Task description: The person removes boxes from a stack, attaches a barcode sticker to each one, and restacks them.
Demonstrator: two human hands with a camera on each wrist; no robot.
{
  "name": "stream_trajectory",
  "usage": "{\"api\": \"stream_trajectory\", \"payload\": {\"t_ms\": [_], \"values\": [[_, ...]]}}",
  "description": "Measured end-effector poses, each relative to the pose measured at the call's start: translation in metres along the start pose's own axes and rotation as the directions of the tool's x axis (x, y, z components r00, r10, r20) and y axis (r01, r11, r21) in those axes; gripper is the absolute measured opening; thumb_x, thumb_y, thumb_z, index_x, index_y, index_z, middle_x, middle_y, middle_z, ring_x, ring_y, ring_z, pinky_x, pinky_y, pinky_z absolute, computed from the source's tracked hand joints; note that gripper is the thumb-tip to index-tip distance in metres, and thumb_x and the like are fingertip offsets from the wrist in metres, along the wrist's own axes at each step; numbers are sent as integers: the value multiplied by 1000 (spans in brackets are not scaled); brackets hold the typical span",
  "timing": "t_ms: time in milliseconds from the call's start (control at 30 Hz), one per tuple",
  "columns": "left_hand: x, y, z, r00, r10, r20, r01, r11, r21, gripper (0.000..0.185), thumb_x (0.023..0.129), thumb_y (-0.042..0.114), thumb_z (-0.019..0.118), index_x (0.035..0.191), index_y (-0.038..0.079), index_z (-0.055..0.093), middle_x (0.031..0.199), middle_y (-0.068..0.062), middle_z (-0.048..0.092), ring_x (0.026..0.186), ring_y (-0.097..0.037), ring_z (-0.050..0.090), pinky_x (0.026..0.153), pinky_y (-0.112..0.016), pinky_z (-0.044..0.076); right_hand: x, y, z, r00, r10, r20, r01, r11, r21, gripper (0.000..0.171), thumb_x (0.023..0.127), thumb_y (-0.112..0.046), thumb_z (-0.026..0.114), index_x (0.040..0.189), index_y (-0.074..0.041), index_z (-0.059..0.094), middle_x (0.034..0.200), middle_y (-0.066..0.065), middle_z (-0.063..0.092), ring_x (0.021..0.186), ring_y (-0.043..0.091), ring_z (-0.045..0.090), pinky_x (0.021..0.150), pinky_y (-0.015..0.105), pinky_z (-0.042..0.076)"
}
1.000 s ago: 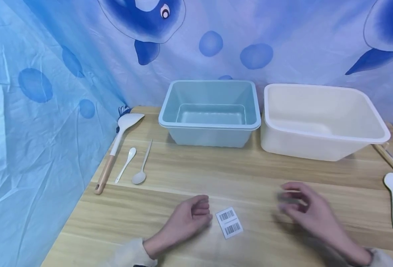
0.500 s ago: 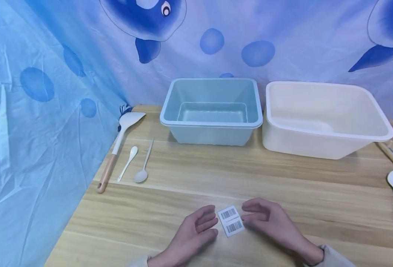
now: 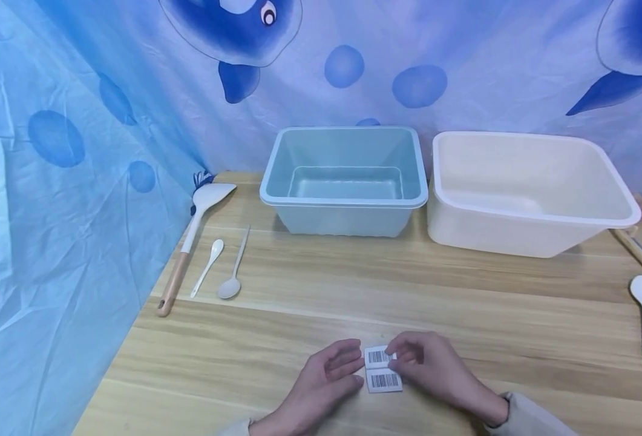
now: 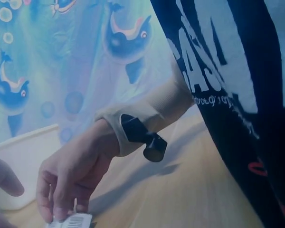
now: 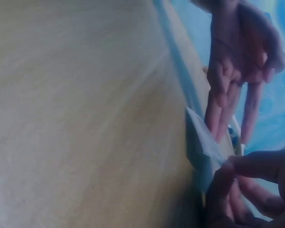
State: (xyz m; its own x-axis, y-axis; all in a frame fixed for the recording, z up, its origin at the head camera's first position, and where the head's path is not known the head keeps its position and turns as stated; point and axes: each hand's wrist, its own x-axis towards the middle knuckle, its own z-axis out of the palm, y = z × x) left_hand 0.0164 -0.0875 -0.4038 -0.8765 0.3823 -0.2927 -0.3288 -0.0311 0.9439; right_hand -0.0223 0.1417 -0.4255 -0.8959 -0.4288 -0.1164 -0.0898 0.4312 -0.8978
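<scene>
Low centre of frame: right hand (image 3: 435, 369) is pinching barcode label (image 3: 383, 369) off the desk (image 3: 462, 303); left hand (image 3: 326, 378) is hovering open (lift barely begun, bins empty).

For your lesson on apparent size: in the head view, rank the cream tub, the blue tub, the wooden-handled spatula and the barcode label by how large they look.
1. cream tub
2. blue tub
3. wooden-handled spatula
4. barcode label, smallest, though nearest the camera.

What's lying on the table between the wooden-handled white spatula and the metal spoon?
A small white plastic spoon lies between the wooden-handled white spatula and the metal spoon, apart from both on the wooden table. The head view shows it.
</scene>
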Motion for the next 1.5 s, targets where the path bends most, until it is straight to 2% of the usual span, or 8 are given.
{"api": "stream_trajectory", "payload": {"t_ms": [200, 400, 633, 933, 1067, 1233, 1333, 1500], "values": [[7, 4, 3, 999, -17, -47, 15, 999, -51, 54, 88, 4, 62, 137, -7, 42, 130, -27, 56, 120, -35, 58, 96, -29, 52, -1, -3, -4, 992, 60, -107, -51, 995, 83, 9, 83, -10, 73, 90, -6, 69, 73, 2, 71, 62, 6, 64, 56, 23, 52], [17, 22, 4, 998, 16, -56, -18, 999, -32, 47, 88, 7, 65, 132, 0, 48, 120, -20, 64, 103, -22, 66, 82, -23, 55, -1, -13, -7, 975, 15, -221, 28, 981, 192, 10, 84, -6, 71, 92, -2, 67, 80, 9, 72, 62, 12, 67, 52, 30, 55], [32, 29, 10, 994, 76, -73, -76, 997, 10, 30, 89, 5, 63, 116, -2, 53, 97, -13, 66, 74, -11, 62, 68, -22, 53, 1, -24, -11, 942, -48, -331, 105, 982, 159, 9, 83, -1, 71, 90, -4, 68, 80, 5, 72, 60, 12, 65, 51, 30, 54], [46, 31, 14, 980, 160, -122, -149, 984, 94, 14, 90, 3, 61, 101, -5, 60, 91, -9, 62, 74, -12, 61, 66, -24, 54, 3, -31, -20, 918, -100, -383, 154, 982, 112, 15, 82, 2, 72, 95, -4, 68, 89, -2, 70, 72, 9, 66, 60, 25, 57], [53, 35, 12, 961, 220, -165, -193, 967, 165, 13, 89, 2, 61, 100, -5, 60, 95, -16, 63, 80, -11, 62, 69, -21, 53, 5, -36, -27, 832, -317, -455, 335, 941, -44, 29, 73, 15, 73, 97, -1, 67, 99, 7, 66, 89, 2, 63, 70, 19, 57], [63, 44, 12, 932, 313, -186, -275, 940, 203, 13, 89, -1, 61, 101, -4, 61, 98, -20, 64, 86, -13, 62, 76, -20, 54, 10, -51, -33, 650, -624, -433, 532, 781, -326, 15, 80, 0, 74, 94, -4, 70, 90, 7, 69, 78, 5, 61, 71, 13, 52], [66, 50, 13, 922, 350, -165, -315, 927, 205, 13, 90, -1, 60, 102, -2, 62, 98, -17, 64, 87, -14, 62, 74, -23, 55, 15, -61, -34, 572, -716, -401, 565, 698, -441, 16, 91, -21, 67, 94, -6, 72, 89, 4, 71, 77, 10, 64, 78, 12, 51], [70, 57, 17, 907, 402, -124, -373, 905, 202, 12, 91, 0, 60, 103, 0, 62, 99, -15, 64, 88, -15, 62, 69, -22, 55, 24, -70, -38, 533, -735, -418, 526, 675, -517, 24, 94, -27, 63, 92, -6, 73, 90, 4, 71, 81, 16, 67, 85, 12, 51]]}}
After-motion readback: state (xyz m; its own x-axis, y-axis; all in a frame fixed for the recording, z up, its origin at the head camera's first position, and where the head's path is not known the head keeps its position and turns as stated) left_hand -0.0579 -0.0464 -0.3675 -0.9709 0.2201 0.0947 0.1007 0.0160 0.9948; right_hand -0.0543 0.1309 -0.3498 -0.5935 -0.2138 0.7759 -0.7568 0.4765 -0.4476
